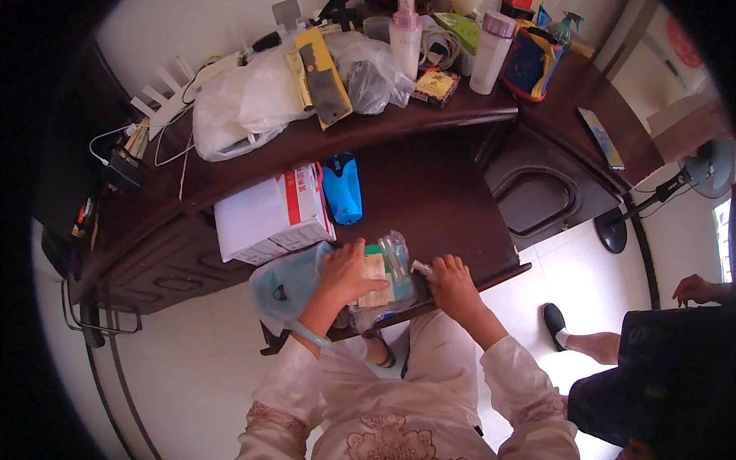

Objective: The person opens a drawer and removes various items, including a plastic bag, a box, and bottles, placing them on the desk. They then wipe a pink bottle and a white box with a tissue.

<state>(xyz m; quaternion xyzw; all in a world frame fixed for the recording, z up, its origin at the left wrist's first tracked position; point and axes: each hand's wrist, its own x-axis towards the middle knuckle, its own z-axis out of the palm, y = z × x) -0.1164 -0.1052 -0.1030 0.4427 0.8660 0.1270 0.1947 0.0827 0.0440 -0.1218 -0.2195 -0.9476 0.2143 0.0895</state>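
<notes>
A clear plastic packet [397, 287] lies at the front edge of the dark wooden desk. Inside it I see a slip of printed paper [374, 287], a green card and several slim clear tubes [392, 257]. My left hand [344, 275] rests over the packet's left side, its thumb across the paper. Under and left of that hand spreads a translucent light-blue plastic bag [282, 290], partly over the edge. Just right of the packet, my right hand [455, 287] pinches a small whitish crinkled piece [422, 268], too small to identify.
Behind my left hand stand a white carton [259, 218] and a blue pouch-like case [343, 190]. The raised shelf [368, 129] bears plastic bags [253, 98], pump and lotion bottles [489, 54], and a router [167, 106]. Another person [667, 368] is at right, near a fan [704, 167].
</notes>
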